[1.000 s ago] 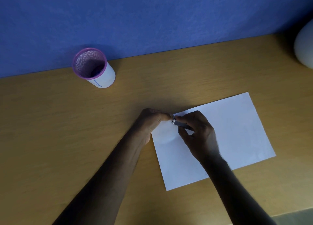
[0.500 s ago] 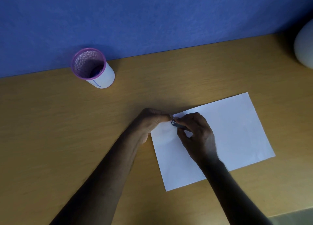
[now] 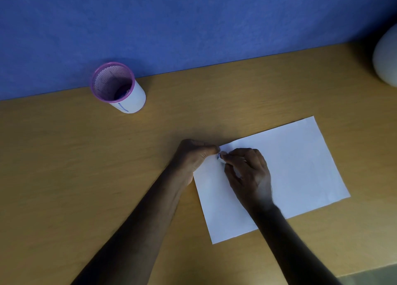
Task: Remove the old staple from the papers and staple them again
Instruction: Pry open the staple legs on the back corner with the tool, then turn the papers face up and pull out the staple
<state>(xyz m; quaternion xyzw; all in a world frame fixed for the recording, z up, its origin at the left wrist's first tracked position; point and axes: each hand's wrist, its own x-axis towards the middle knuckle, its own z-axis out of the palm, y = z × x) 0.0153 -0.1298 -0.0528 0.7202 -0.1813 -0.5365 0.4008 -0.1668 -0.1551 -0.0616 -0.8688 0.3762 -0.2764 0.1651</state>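
White papers [image 3: 290, 166] lie on the wooden desk [image 3: 86, 177], tilted, right of centre. My left hand [image 3: 194, 158] pinches their top-left corner between thumb and fingers. My right hand [image 3: 247, 173] rests on the sheet beside it and is closed around a small metal tool [image 3: 220, 157]. Only the tool's tip shows, touching the corner close to my left fingertips. The staple itself is hidden by my fingers.
A white mesh pen cup [image 3: 119, 87] with a purple rim stands at the back left near the blue wall [image 3: 193, 27]. A pale rounded object [image 3: 386, 57] sits at the right edge. The desk's front edge shows at the bottom right.
My right hand has shifted slightly left, bringing the tool's tip closer to my left fingertips at the corner. The papers and my left hand have stayed nearly still.
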